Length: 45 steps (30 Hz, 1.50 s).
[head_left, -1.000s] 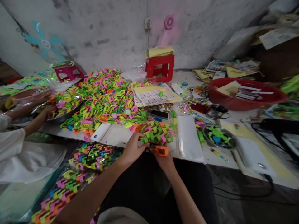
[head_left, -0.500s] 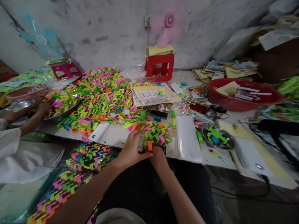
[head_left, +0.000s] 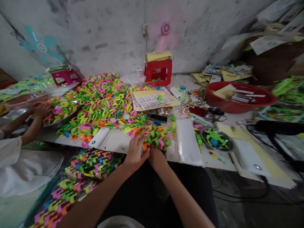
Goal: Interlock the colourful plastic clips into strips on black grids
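My left hand [head_left: 136, 152] is at the table's front edge, its fingers curled at the left side of a block of interlocked coloured plastic pieces [head_left: 158, 136]. Its thumb lies just below an orange plastic piece [head_left: 146, 146] at the block's near left corner. Close beside it, my right hand [head_left: 156, 157] is bent in under the near side of the block, and its fingers are hidden. A large heap of loose plastic pieces [head_left: 104, 98] spreads behind and left of my hands. Rows of similar pieces in clear plastic [head_left: 95, 163] lie below the table edge on my left.
A stack of clear bags [head_left: 188, 141] lies right of the block, then a metal bowl [head_left: 216, 139], a steel mug [head_left: 214, 114] and a red basin [head_left: 239, 104]. A white power bank [head_left: 98, 137] lies left. At far left, a co-worker's hands [head_left: 41, 110] reach into a metal basin.
The view has shifted slightly. The orange piece has moved left to the block's corner, between my hands. My left fingers have stayed at the block's left side.
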{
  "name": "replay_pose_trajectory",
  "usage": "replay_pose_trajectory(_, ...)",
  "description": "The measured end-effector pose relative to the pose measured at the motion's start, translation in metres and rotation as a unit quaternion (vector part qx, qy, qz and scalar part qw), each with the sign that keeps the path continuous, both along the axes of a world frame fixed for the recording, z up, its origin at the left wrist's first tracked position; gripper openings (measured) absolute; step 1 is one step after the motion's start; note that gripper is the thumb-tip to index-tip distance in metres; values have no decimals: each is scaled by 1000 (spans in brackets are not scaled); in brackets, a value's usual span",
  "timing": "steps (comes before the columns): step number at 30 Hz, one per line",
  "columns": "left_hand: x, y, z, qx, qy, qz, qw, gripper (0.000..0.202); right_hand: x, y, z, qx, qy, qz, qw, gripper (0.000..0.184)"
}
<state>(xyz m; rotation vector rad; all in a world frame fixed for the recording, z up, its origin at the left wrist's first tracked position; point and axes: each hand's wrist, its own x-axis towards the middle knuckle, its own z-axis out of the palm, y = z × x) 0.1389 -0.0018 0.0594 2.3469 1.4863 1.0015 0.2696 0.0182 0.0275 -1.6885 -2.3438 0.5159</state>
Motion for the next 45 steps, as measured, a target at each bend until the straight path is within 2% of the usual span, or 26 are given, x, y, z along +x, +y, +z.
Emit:
replay_pose_trajectory(3, 0, 1, 1, -8, -9, -24, 1000, 46, 2, -2, 1, -12, 1, 4, 1000, 28)
replay_pose_trajectory(5, 2, 2, 1, -9, -13, -20, 1000, 49, 5, -7, -1, -5, 19, -2, 1000, 28)
replay_pose_trajectory(10, 6, 1, -4, -15, 2, 10, 1000, 54, 10, -28, -15, 108, 119, -43, 986, 33)
replay_pose_trajectory(13, 7, -1, -6, -25, 8, 14, 1000, 54, 6, -35, -19, 142, 93, -60, 984, 35)
replay_pose_trajectory(17, 6, -3, -4, -38, 22, 13, 999, 59, 0, -35, -7, 94, 17, -61, 994, 27)
replay_pose_trajectory(22, 5, -2, 8, -40, 39, 5, 998, 54, -2, -30, 15, 48, -49, -26, 997, 27)
replay_pose_trajectory(26, 4, 0, 19, -47, 49, 10, 998, 53, -1, -25, 24, 40, -52, 7, 998, 29)
replay_pose_trajectory(29, 3, 1, 23, -45, 61, 2, 997, 49, 2, -22, 25, 31, -34, 6, 999, 27)
replay_pose_trajectory(33, 4, 0, 20, -51, 65, 6, 997, 51, 6, -23, 13, 62, 57, -26, 996, 21)
replay_pose_trajectory(37, 10, 1, 15, -34, 72, 28, 996, 49, 7, -26, -6, 119, 152, -84, 978, 20)
replay_pose_trajectory(45, 22, 0, 22, -10, 186, 53, 981, 43, 9, -22, -25, 142, 289, -86, 943, 19)
